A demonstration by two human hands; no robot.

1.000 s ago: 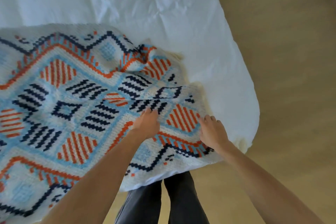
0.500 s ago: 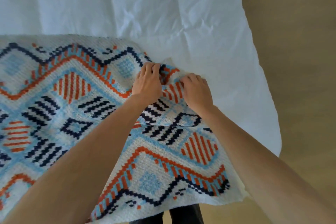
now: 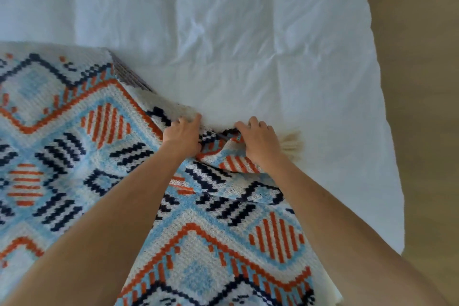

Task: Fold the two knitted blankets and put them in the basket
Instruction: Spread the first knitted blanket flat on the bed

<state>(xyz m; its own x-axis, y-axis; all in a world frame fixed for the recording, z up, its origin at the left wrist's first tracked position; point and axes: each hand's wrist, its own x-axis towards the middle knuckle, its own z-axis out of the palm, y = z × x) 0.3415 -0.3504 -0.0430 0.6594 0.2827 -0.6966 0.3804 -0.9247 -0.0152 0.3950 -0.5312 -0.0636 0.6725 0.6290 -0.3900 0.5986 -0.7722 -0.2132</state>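
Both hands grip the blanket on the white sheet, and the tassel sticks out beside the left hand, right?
Not quite. The head view shows the tassel beside the right hand, not the left hand. Both hands do grip the blanket on the white sheet.

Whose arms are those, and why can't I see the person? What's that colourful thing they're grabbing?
The camera sits on the person's head and looks down, so you see only their two arms, like your own. The left hand and the right hand both grip a bunched-up edge of a knitted blanket with orange, dark blue and light blue patterns. It lies on a white bed cover. A cream tassel peeks out beside the right hand. The brown strip at the right is the floor.
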